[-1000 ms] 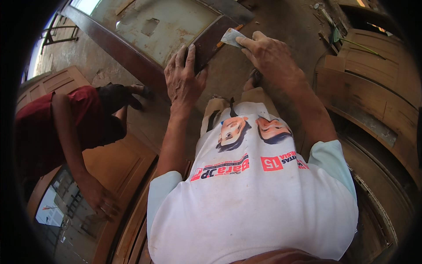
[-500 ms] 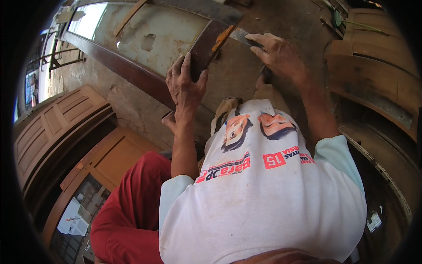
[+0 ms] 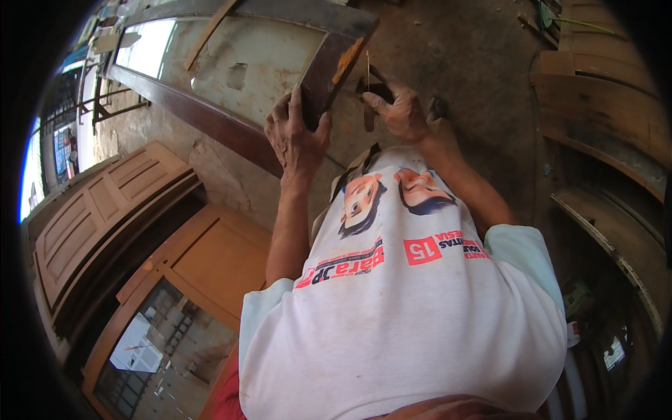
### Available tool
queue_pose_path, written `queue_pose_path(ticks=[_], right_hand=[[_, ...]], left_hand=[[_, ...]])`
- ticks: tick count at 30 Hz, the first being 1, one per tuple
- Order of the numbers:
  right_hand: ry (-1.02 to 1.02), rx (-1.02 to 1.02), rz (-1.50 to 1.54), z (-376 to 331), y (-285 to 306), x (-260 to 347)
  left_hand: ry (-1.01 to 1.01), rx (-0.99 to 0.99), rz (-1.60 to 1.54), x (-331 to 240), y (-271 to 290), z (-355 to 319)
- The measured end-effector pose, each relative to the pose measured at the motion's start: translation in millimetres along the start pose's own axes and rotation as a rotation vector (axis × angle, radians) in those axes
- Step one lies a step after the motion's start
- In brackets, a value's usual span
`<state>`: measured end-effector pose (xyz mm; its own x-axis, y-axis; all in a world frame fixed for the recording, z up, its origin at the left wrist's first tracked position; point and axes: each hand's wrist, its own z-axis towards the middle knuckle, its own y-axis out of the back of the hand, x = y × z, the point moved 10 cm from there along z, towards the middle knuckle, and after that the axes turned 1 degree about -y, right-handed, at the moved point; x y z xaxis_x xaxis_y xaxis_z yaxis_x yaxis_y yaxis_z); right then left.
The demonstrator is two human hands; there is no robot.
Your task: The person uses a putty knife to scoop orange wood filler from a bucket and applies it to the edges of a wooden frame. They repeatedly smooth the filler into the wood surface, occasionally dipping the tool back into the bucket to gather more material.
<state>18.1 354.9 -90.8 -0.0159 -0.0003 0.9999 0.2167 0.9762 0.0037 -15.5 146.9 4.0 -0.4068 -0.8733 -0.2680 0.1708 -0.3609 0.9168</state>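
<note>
**Operator A:** Report the state of the hands.

**Operator B:** From the head view I see the left hand [image 3: 297, 136] closed around the lower end of a dark brown wooden frame rail [image 3: 329, 66], thumb on one face, fingers wrapped over the other. The right hand [image 3: 400, 112] is pinched shut on a small dark-handled tool with a thin, pale upright blade [image 3: 368, 77]. The two hands are near each other but not touching; the rail end sits between them.

**Operator A:** Location of the workpiece?

**Operator B:** The rail is the corner of a large dark wooden frame [image 3: 210, 119] that lies over the concrete floor [image 3: 462, 56] and runs off to upper left. An orange patch shows on the rail's end face, just beside the blade. I cannot tell whether the blade touches the wood.

**Operator A:** Surroundings?

**Operator B:** The wearer's white printed T-shirt [image 3: 406, 329] fills the lower centre. To the left, a light brown panelled wooden door [image 3: 105, 217] leans beside an orange-brown door with a glass pane [image 3: 196, 280]. To the right, curved brown wooden boards [image 3: 602, 126] are stacked along the edge. A strip of red fabric [image 3: 227, 399] shows at the bottom edge, by the shirt hem; I cannot tell what it belongs to.
</note>
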Motion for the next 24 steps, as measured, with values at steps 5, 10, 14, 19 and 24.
queue_pose_path(ticks=[5,10,14,19,24], right_hand=[[0.040,-0.037,-0.055,9.7,-12.2,8.5],[-0.017,-0.030,-0.084,19.2,-23.0,4.9],[0.144,-0.068,-0.285,16.5,-29.3,2.4],[-0.008,0.006,-0.292,-1.8,-28.9,-2.1],[-0.058,-0.034,-0.220,9.2,-24.5,13.4]], left_hand=[[-0.022,-0.005,-0.023,-1.3,-0.7,0.6],[-0.011,0.000,-0.032,0.1,-0.3,0.1],[-0.007,0.009,-0.059,0.3,-3.0,2.4],[0.011,0.027,-0.074,3.1,-1.6,3.3],[0.000,0.020,-0.114,1.1,0.9,2.8]])
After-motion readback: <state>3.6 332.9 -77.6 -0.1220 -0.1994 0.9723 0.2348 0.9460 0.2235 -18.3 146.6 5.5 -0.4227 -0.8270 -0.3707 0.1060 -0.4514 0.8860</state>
